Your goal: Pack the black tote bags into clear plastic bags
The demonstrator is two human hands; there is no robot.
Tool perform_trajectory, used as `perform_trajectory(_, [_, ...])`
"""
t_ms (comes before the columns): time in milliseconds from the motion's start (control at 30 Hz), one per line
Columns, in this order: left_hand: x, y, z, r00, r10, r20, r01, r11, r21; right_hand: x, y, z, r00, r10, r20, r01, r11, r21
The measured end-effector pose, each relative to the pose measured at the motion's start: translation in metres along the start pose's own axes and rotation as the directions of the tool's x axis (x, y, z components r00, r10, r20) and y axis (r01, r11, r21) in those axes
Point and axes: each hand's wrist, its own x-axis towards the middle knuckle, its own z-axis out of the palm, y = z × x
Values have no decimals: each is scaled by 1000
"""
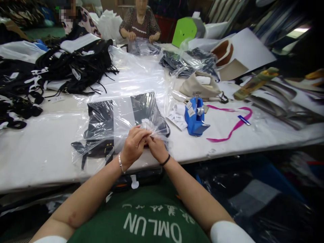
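Observation:
A black bag [100,116] with a white band [124,113] across it lies flat on the table inside a clear plastic bag [145,123]. Both my hands meet at the near right part of the plastic, where it is bunched up. My left hand [133,145], a silver bangle at its wrist, has its fingers closed on the gathered film. Pressed against it, my right hand [157,148] pinches the same film, with a dark band at the wrist. The fingertips partly cover each other. To the right stands a blue tape dispenser [193,118] beside white label sheets [177,118].
Black bags [83,64] are heaped at the left. A beige bag [198,84], a pink ribbon [238,126], a blue cutter [244,120] and a bottle [255,82] lie to the right. Across the table [37,148], a person [139,23] handles a plastic-wrapped item near a green machine [184,31].

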Motion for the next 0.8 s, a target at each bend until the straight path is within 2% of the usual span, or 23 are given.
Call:
perform_trajectory(100, [4, 3, -4, 1000, -10, 8, 9, 995, 99, -12, 16, -13, 995, -27, -98, 26, 999, -20])
perform_trajectory(200, [0, -2, 0, 988, -25, 150, -7, 978, 210, -20, 20, -23, 982, -2, -188, 21, 995, 100])
perform_trajectory(300, [-12, -14, 5, 961, -41, 275, -39, 960, 279, -27, 14, -22, 966, -40, -254, 93, 975, 200])
perform_trajectory(400, [-15, -28, 0, 976, -30, 218, -33, 959, 280, -25, 11, -16, 967, -112, -229, 160, 966, 201])
perform_trajectory(467, [-7, -32, -9, 990, -15, 139, -23, 963, 267, -15, 13, -14, 976, -156, -150, 176, 976, 131])
perform_trajectory(533, [6, -33, -17, 996, -19, 86, -6, 962, 273, 2, 15, -12, 987, -141, -74, 141, 990, -12])
perform_trajectory(600, [20, -30, -20, 996, -27, 81, 2, 958, 287, 23, 15, -11, 998, -46, -31, 39, 979, -198])
perform_trajectory(667, [29, -28, -18, 996, -27, 85, 0, 952, 305, 43, 10, -8, 997, 79, 14, -69, 927, -368])
perform_trajectory(800, [34, -26, -9, 998, 0, 62, -20, 943, 331, 67, 3, -3, 967, 244, 78, -173, 848, -501])
